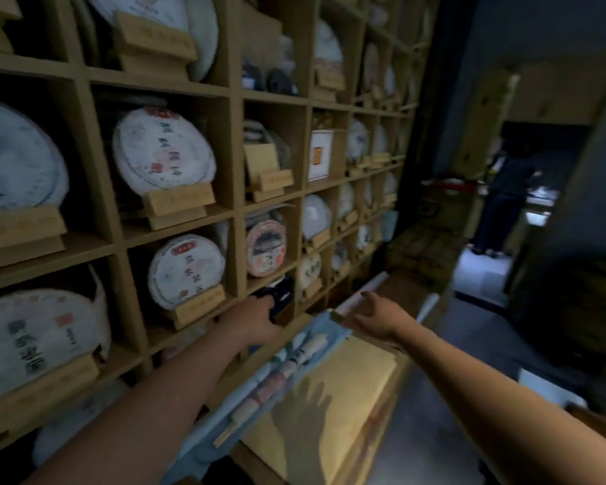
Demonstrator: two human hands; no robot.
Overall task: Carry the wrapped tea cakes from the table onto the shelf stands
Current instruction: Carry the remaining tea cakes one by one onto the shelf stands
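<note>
Wooden shelf (235, 211): two hands reach low; right hand (375, 318) fingers spread, left hand (251, 318) fingers indiscernible.

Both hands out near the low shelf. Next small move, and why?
Probably close the left hand on the dark box it reaches into the low cubby for. The right hand hovers open, empty, beside the rolled paper; neither hand holds a tea cake.

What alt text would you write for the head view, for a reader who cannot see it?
Two bare hands reach toward a wooden shelf of wrapped tea cakes on stands: the left hand at a dark box in a low compartment, the right hand open above a table. The picture is blurred.
</note>
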